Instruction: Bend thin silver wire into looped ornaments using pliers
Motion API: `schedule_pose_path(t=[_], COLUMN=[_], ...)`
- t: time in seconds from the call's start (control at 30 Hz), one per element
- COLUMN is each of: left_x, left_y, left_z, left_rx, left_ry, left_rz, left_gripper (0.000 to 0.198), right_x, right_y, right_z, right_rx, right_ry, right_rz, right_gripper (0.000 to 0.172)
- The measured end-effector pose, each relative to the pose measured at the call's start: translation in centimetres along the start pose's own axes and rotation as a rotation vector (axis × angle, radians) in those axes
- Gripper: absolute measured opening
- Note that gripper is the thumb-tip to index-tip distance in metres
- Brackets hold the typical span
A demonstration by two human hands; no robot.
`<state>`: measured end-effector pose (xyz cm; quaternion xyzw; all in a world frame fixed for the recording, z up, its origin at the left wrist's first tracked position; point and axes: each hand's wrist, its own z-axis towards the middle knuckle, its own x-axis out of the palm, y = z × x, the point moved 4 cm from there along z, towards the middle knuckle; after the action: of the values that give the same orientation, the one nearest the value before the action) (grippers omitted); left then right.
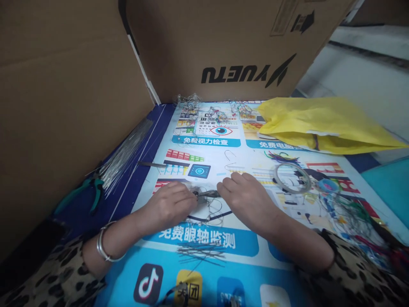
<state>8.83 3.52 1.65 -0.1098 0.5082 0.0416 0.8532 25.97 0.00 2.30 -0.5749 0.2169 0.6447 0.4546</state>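
Left hand (172, 202) and right hand (247, 202) at centre, both pinching a blurred grey piece (209, 194), teal-handled pliers (76, 191) at left, yellow bag (319, 121) upper right

A dark blue cover (151, 145) is overlaid by a printed sheet (252, 273), and along its left side a straight wire bundle (123, 157) and teal-handled pliers (97, 194) are laid. On the sheet, the far edge is strewn with wire tangles (190, 100), the far right corner is covered by a yellow bag (319, 119), and below it are set coloured strands (281, 157), a ring (295, 190) and a blue dish (329, 186). Mixed threads (354, 213) are heaped at right — a looped wire (215, 213) and, nearer, short wires (201, 251) are placed mid-sheet.
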Motion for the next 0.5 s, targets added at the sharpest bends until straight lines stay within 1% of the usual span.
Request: schedule_pose_path(t=[0.13,0.23,0.3,0.4,0.43,0.5], left_x=[0.2,0.2,0.2,0.0,-0.1,-0.2], left_y=[0.2,0.1,0.0,-0.1,-0.1,0.0], left_z=[0.0,0.2,0.5,0.9,1.0,1.2], left_rx=[-0.061,-0.101,-0.115,-0.128,-0.130,-0.124], left_ry=[-0.016,0.003,0.028,0.039,0.033,0.018], left_rz=[0.008,0.023,0.025,0.020,0.015,-0.003], left_gripper=[0.011,0.011,0.013,0.015,0.015,0.013], right_x=[-0.6,-0.9,-1.0,-1.1,-1.1,-1.3], right_y=[-1.5,-1.8,-1.4,-0.4,0.0,0.9], right_z=[-1.2,-2.6,-3.4,-4.1,-4.2,-4.2], right_rx=[0.137,0.204,0.226,0.207,0.201,0.196], right_ry=[0.033,0.080,0.105,0.121,0.114,0.094], right_rz=[0.025,0.065,0.108,0.168,0.181,0.202], right_gripper=[0.010,0.012,0.010,0.008,0.008,0.015])
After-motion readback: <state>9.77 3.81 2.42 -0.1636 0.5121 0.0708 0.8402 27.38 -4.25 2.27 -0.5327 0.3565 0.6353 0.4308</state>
